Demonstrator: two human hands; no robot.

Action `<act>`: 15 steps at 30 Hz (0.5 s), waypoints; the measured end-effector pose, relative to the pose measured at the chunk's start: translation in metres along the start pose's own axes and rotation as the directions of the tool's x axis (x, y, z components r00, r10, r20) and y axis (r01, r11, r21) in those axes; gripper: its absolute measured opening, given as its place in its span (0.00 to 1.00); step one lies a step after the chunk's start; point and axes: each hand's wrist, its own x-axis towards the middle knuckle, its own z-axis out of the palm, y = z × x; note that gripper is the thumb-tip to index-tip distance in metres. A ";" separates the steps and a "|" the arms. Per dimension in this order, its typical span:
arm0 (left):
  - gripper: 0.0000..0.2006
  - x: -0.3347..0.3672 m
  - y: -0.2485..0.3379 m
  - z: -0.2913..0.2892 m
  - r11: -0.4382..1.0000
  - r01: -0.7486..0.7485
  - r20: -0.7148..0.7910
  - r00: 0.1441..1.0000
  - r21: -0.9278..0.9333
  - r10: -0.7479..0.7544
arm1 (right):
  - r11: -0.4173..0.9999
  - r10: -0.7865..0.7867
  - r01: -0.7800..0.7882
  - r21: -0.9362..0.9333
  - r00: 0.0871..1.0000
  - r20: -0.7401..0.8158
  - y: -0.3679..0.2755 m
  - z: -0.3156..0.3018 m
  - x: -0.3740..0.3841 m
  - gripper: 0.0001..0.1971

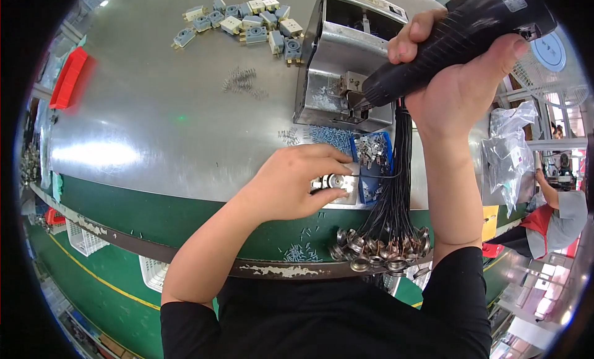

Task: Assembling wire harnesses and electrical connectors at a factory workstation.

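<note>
Your right hand (455, 96) is wrapped around a thick, black, ribbed power screwdriver (473, 22); your left hand (294, 179) is curled narrow, thumb and fingers either side of a small, round, silver metal part (336, 181) with a black cable. Before you spreads the broad, shiny steel bench (142, 105), with the boxy grey metal machine (337, 47) at its far side. You have the screwdriver's tip down at that machine's front block; whether it touches is too small to tell. Nearer you hangs a thick bundle of thin black cables (402, 155), just beside the shallow blue plastic tray (369, 168) of small metal pieces. The silver part sits left of that tray, near the bench's front edge. Beyond it lies a heap of tiny bluish screws (334, 136). You seem to be at the screw pick-up step; the next move likely calls for a steady left hold and an upright tip centred over the part.
</note>
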 end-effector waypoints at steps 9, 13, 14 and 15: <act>0.16 0.002 -0.001 -0.002 1.000 0.004 0.005 1.000 -0.007 -0.004 | 0.923 -0.017 -0.017 0.383 0.996 0.086 0.007 -0.005 0.003 0.50; 0.15 0.000 0.000 -0.001 1.000 0.004 0.003 1.000 -0.006 -0.004 | 0.994 -0.028 0.013 0.108 0.990 0.139 0.012 -0.010 0.000 0.53; 0.15 0.000 0.001 -0.001 1.000 0.006 0.005 1.000 -0.008 -0.006 | 0.994 -0.029 0.013 0.107 0.990 0.142 0.011 -0.008 -0.003 0.53; 0.15 -0.001 0.001 0.000 1.000 0.007 -0.001 1.000 -0.007 -0.007 | 0.996 -0.027 0.015 0.091 0.991 0.132 0.010 -0.006 -0.005 0.55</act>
